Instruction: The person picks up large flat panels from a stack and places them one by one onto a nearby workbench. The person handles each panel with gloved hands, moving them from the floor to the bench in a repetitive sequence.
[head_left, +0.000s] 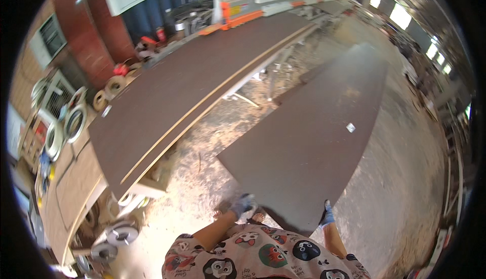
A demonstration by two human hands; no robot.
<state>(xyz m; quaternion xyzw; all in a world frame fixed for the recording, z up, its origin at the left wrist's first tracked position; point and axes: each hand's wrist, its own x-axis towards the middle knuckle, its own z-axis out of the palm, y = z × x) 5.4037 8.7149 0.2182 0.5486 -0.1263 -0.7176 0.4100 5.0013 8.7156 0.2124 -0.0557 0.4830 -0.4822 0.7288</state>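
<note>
A long dark brown board [314, 127] lies low over the sawdust floor, stretching away from me. My left hand [242, 204], in a grey glove, grips its near left edge. My right hand [327, 215], in a blue-grey glove, holds the near right corner. Both forearms come out of patterned short sleeves at the bottom of the view. A small white label [350, 127] sits on the board's top face.
A second dark board [187, 86] lies on a long machine table to the left, running toward an orange and white machine [238, 10]. Rolls of edge tape [66, 124] hang at the far left. Sawdust [202, 172] covers the floor between the boards.
</note>
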